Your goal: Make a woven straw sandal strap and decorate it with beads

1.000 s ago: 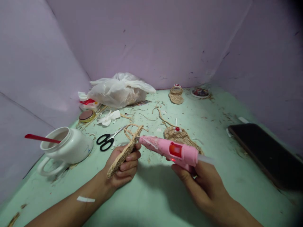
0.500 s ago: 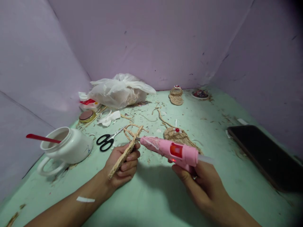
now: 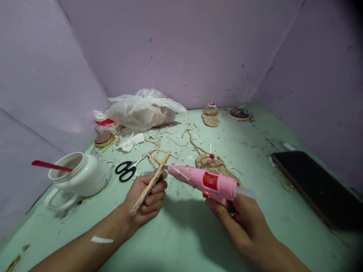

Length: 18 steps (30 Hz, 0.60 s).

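My left hand (image 3: 149,198) is closed round a small braided straw slipper (image 3: 147,192), held edge-on with its strap loop pointing away from me. In my right hand (image 3: 245,223) is a pink glue gun (image 3: 202,179), its small red light lit and a clear glue stick jutting from the back. The metal nozzle points left and meets, or nearly meets, the slipper near its far end; actual contact is hard to make out. Behind the glue gun lies another straw slipper (image 3: 212,161) with a red bead and white beads, partly hidden by it.
Black-handled scissors (image 3: 127,170) and a white mug (image 3: 82,177) with a red stick stand left. Farther back are a round tin (image 3: 104,139), a plastic bag (image 3: 144,109), a finished-looking small slipper (image 3: 210,117) and a bead dish (image 3: 239,114). A phone (image 3: 317,185) lies right.
Both hands stay almost still. The glue gun has shifted very slightly, with its nozzle still at the same part of the slipper.
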### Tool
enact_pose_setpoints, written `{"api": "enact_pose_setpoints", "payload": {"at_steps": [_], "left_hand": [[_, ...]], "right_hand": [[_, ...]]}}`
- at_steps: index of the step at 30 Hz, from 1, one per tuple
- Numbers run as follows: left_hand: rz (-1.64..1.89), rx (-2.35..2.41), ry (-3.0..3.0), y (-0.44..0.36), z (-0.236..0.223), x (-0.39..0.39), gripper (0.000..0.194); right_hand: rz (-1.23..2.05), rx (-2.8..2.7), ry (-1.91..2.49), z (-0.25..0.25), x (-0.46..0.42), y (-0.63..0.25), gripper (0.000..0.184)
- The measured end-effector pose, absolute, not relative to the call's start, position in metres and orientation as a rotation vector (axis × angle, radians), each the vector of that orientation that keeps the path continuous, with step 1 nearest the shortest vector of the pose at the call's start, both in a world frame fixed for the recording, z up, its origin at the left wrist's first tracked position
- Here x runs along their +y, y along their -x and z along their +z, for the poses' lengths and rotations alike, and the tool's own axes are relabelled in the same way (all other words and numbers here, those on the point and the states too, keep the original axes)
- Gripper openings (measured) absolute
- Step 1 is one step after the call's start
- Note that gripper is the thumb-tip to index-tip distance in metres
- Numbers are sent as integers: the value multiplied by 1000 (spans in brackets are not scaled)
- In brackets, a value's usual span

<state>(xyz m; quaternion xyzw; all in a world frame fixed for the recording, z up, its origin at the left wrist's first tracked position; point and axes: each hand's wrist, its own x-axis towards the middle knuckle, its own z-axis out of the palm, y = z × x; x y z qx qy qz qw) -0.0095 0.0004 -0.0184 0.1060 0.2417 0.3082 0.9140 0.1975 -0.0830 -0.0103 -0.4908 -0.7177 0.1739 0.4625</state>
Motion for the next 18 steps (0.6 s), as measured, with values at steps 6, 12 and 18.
{"api": "enact_pose_setpoints", "payload": {"at_steps": [6, 12, 18], "left_hand": [[645, 503, -215, 9, -19, 1, 33], [637, 550, -211, 8, -16, 1, 39], [872, 817, -238, 2, -7, 5, 33]], "right_hand": [[433, -1762, 1245, -14, -84, -198, 11], [441, -1754, 1243, -14, -83, -199, 8], [556, -1648, 1283, -9, -83, -205, 11]]}}
